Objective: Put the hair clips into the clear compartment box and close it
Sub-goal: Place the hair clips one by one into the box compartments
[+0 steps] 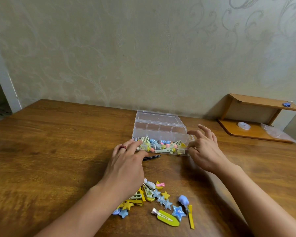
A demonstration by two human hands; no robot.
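Note:
The clear compartment box (pixel 161 128) stands open on the wooden table (pixel 58 151), its lid (pixel 156 117) tipped back toward the wall. Its front compartments hold several coloured hair clips (pixel 162 146); the back row looks bare. My left hand (pixel 126 166), with a red ring, rests straight fingers on the box's front left corner. My right hand (pixel 205 151) pinches the front right corner between thumb and fingers. A black clip (pixel 152 157) lies just in front of the box. A loose pile of star, yellow and blue hair clips (pixel 161 199) lies nearer me, partly hidden under my left wrist.
A small wooden shelf (pixel 256 132) stands at the back right, carrying a roll of clear tape (pixel 244 125) and a plastic bag (pixel 277 133); a blue binder clip (pixel 286 104) sits on its top board. A wallpapered wall runs right behind the table.

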